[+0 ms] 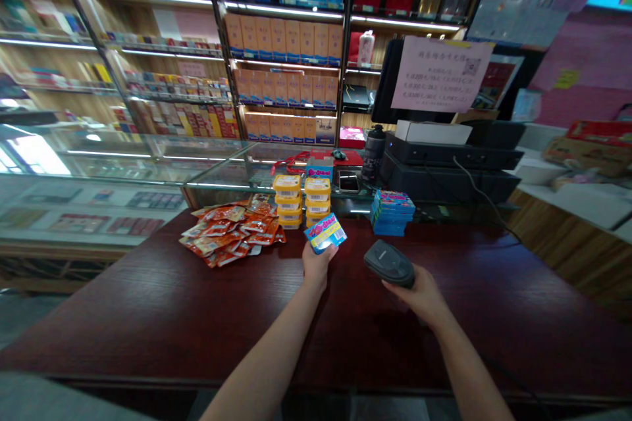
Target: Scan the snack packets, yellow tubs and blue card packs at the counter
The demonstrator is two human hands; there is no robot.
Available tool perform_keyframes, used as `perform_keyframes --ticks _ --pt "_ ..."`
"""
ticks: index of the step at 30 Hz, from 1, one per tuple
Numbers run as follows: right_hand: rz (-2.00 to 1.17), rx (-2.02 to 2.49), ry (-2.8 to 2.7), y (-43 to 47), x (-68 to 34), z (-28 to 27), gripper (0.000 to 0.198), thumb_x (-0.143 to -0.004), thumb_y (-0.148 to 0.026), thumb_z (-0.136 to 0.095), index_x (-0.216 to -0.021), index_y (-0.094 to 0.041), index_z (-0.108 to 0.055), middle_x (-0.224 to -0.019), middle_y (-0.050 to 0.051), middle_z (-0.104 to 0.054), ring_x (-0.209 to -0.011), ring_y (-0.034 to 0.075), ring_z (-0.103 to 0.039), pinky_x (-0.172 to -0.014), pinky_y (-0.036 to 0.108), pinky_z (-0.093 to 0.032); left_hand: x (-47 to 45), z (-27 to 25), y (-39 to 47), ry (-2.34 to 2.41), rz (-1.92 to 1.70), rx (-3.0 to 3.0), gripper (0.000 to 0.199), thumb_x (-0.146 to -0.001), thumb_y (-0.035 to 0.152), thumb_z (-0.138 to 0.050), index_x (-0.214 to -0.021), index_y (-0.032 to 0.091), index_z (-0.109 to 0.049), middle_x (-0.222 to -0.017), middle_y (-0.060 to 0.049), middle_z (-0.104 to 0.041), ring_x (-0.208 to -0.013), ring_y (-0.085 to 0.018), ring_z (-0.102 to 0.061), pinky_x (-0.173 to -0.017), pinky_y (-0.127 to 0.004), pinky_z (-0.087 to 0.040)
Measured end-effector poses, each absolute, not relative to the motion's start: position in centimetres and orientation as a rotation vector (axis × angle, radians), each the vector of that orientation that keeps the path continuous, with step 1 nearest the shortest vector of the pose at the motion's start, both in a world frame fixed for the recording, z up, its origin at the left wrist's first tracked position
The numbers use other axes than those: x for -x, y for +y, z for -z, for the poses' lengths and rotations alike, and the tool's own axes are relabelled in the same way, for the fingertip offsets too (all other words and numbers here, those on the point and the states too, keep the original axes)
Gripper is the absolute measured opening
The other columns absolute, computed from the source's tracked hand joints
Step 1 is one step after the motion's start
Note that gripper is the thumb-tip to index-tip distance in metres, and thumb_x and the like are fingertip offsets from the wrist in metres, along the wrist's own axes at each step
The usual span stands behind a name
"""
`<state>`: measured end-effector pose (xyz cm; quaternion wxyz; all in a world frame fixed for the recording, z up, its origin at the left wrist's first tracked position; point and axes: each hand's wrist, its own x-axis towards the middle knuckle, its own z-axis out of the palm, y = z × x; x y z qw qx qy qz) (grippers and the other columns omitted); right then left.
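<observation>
My left hand (pixel 316 267) is closed on a small blue candy packet (pixel 326 233) with pink lettering, its barcode side turned up. In my right hand (pixel 425 291) is a black handheld barcode scanner (pixel 389 263), its head pointing left toward the packet. Packet and scanner are apart, both above the dark wooden counter (pixel 345 335). Just behind the packet stand two stacks of yellow-lidded tubs (pixel 288 200). A pile of orange snack packets (pixel 232 230) lies to their left. To the right is a stack of similar blue packets (pixel 392 212).
Behind the counter runs a glass display case (pixel 217 168) holding a phone (pixel 348 181), a black bottle (pixel 374 152) and a red box. A monitor with a paper sign (pixel 437 72) stands at back right. Shelves of boxed goods (pixel 286 39) line the wall.
</observation>
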<state>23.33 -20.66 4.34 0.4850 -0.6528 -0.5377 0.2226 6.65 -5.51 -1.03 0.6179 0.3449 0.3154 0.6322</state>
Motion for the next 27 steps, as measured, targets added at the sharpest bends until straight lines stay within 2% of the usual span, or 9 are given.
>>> perform_keyframes --ticks 4,7,10,13,17,22,27 --pt "-0.483 1.617 -1.343 -20.4 -23.6 -4.0 0.039 -0.068 -0.037 -0.066 -0.099 -0.014 -0.069 -0.097 0.011 -0.074 -0.091 0.027 -0.068 -0.082 0.036 -0.051 -6.7 1.3 -5.5 0.776 -1.452 -0.793 0.056 -0.048 0.022 -0.084 -0.097 0.014 -0.058 -0.09 -0.006 -0.07 -0.078 -0.019 -0.068 -0.08 -0.037 -0.054" --pt "-0.34 1.823 -1.357 -20.4 -23.7 -4.0 0.036 -0.071 -0.036 -0.064 -0.102 -0.019 -0.068 -0.097 0.009 -0.074 -0.09 0.027 -0.068 -0.072 0.031 -0.049 -6.7 1.4 -5.4 0.869 -1.473 -0.926 0.049 -0.053 0.02 -0.08 -0.097 0.014 -0.059 -0.089 -0.006 -0.07 -0.079 -0.018 -0.067 -0.081 -0.036 -0.053" --pt "-0.099 2.142 -1.335 -20.6 -23.4 -4.0 0.032 -0.076 -0.035 -0.061 -0.105 -0.022 -0.067 -0.088 0.007 -0.074 -0.08 0.025 -0.068 -0.06 0.027 -0.039 -6.3 1.3 -5.2 0.989 -1.518 -1.144 0.038 -0.061 0.02 -0.074 -0.097 0.015 -0.062 -0.09 -0.006 -0.069 -0.082 -0.019 -0.065 -0.083 -0.035 -0.051" --pt "0.123 2.268 -1.317 -20.9 -22.9 -3.5 0.03 -0.08 -0.03 -0.059 -0.108 -0.022 -0.066 -0.087 0.007 -0.073 -0.077 0.024 -0.067 -0.059 0.027 -0.032 -5.4 0.7 -5.1 1.16 -1.578 -1.429 0.026 -0.066 0.019 -0.069 -0.091 0.017 -0.064 -0.089 -0.005 -0.068 -0.084 -0.02 -0.063 -0.084 -0.035 -0.049" --pt "0.286 2.247 -1.361 -21.3 -22.8 -2.4 0.03 -0.08 -0.025 -0.057 -0.108 -0.02 -0.065 -0.09 0.007 -0.073 -0.08 0.021 -0.065 -0.062 0.027 -0.031 -3.8 -1.3 -5.2 1.283 -1.607 -1.903 0.019 -0.073 0.016 -0.063 -0.091 0.02 -0.065 -0.091 -0.005 -0.066 -0.087 -0.021 -0.059 -0.083 -0.034 -0.046" --pt "0.307 2.275 -1.396 -21.6 -23.1 -2.0 0.029 -0.081 -0.025 -0.056 -0.108 -0.019 -0.065 -0.092 0.007 -0.072 -0.079 0.021 -0.065 -0.062 0.028 -0.033 -2.4 -4.2 -5.2 1.217 -1.264 -2.665 0.027 -0.08 0.01 -0.052 -0.097 0.022 -0.068 -0.092 -0.007 -0.065 -0.09 -0.022 -0.055 -0.083 -0.035 -0.043" --pt "0.279 2.31 -1.363 -21.9 -23.0 -2.3 0.031 -0.082 -0.028 -0.056 -0.11 -0.021 -0.065 -0.09 0.006 -0.072 -0.078 0.022 -0.065 -0.061 0.028 -0.034 -0.9 -3.8 -5.4 0.975 -0.754 -3.021 0.022 -0.089 0.018 -0.047 -0.096 0.021 -0.068 -0.093 -0.009 -0.065 -0.091 -0.021 -0.055 -0.083 -0.035 -0.045"
